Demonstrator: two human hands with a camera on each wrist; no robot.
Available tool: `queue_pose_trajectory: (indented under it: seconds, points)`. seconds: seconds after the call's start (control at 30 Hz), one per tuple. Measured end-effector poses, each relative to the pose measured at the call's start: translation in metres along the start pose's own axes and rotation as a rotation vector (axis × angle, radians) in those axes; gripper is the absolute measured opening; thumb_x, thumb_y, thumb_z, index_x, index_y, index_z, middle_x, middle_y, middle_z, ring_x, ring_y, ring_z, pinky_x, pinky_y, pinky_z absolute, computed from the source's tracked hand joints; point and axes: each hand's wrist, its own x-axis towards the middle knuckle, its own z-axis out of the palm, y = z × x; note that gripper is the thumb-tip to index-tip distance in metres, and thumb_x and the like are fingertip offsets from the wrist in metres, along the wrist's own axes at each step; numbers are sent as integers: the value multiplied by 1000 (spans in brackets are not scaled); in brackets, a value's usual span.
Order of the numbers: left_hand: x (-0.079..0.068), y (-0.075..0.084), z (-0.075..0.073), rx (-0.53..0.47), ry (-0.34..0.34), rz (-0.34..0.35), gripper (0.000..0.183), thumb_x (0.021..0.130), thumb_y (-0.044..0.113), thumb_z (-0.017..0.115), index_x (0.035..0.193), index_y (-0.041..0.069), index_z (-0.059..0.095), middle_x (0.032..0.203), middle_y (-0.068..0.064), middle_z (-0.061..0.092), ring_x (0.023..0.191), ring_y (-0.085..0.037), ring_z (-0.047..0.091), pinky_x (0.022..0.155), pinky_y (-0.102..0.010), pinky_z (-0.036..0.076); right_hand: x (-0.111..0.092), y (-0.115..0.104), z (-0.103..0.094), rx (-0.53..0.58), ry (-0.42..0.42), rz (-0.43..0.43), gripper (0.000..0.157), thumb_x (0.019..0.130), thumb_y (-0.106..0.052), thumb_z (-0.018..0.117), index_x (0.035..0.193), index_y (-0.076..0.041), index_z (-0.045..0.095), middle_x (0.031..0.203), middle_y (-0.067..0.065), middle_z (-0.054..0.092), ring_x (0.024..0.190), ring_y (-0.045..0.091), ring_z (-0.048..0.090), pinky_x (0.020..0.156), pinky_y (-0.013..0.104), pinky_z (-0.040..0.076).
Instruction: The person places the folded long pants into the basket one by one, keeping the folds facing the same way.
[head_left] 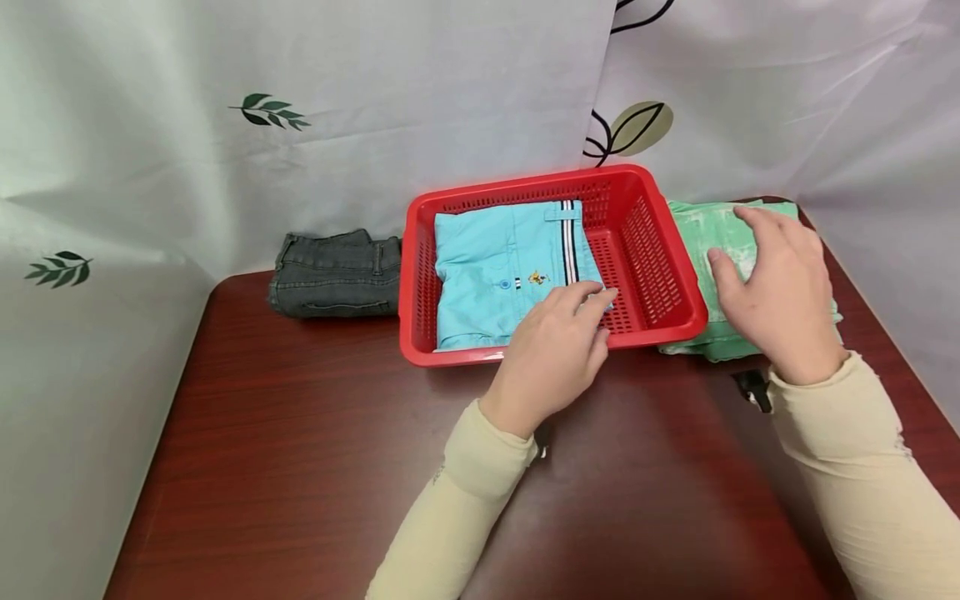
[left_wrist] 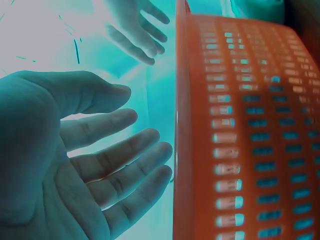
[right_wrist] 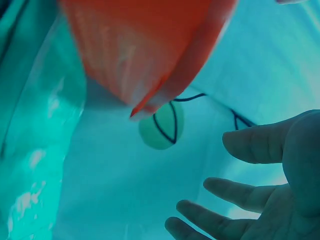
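In the head view, folded light-blue trousers point(head_left: 487, 258) with a dark-and-white stripe and a small embroidered figure lie in the left and middle part of a red plastic basket point(head_left: 667, 335). My left hand point(head_left: 551, 350) hovers by the basket's front rim, fingers loosely bent and holding nothing. In the left wrist view, its spread fingers point(left_wrist: 132, 165) stand beside the basket's perforated wall. Over a folded green garment point(head_left: 716, 242) on the right is my right hand point(head_left: 783, 292), thumb and fingers apart, nothing between them. Part of the green garment is hidden by that hand.
Folded dark grey jeans point(head_left: 330, 275) lie against the basket's left side on the dark red-brown table point(head_left: 300, 458). A white curtain point(head_left: 450, 92) with leaf prints hangs close behind the table and along its sides.
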Motion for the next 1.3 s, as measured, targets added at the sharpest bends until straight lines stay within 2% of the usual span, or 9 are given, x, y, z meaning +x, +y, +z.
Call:
queue_pose_trajectory:
  seconds: [0.27, 0.5, 0.7, 1.0, 1.17, 1.3]
  points:
    - [1, 14, 10, 23, 6, 68, 43, 94, 21, 67, 134, 9, 63, 129, -6, 63, 118, -18, 58, 102, -27, 46, 5, 20, -8, -43, -41, -13, 51, 94, -12, 60, 137, 14, 49, 133, 41, 47, 126, 59, 39, 113, 63, 23]
    - [4, 25, 14, 41, -28, 129, 43, 95, 25, 66, 135, 10, 64, 129, -5, 63, 118, -16, 59, 103, -24, 45, 15, 38, -16, -98, -214, 45, 61, 96, -16, 56, 146, 14, 38, 143, 42, 37, 130, 66, 29, 107, 71, 22]
    - [5, 37, 21, 56, -39, 217, 42, 96, 24, 63, 136, 11, 64, 129, -3, 63, 117, -14, 60, 103, -23, 45, 23, 53, -18, -150, -308, 88, 65, 98, -21, 55, 148, 14, 32, 145, 44, 31, 128, 68, 26, 102, 74, 21]
    - [5, 56, 32, 114, -130, 316, 42, 98, 25, 58, 138, 14, 62, 136, -2, 60, 127, -13, 55, 107, -21, 40, 35, 65, -15, -197, -421, 139, 70, 100, -25, 50, 152, 13, 23, 151, 45, 15, 134, 68, 15, 101, 76, 20]
    - [6, 63, 40, 151, -178, 340, 44, 98, 28, 58, 141, 16, 59, 138, -2, 58, 128, -14, 54, 108, -22, 40, 42, 72, -15, -204, -461, 132, 71, 100, -25, 49, 152, 13, 20, 152, 45, 12, 136, 68, 11, 103, 76, 18]
    - [8, 67, 47, 142, -216, 347, 46, 99, 27, 57, 142, 14, 57, 139, -3, 56, 129, -15, 53, 110, -23, 37, 49, 79, -14, -212, -482, 122, 71, 99, -23, 49, 151, 14, 20, 152, 45, 11, 136, 68, 11, 104, 75, 17]
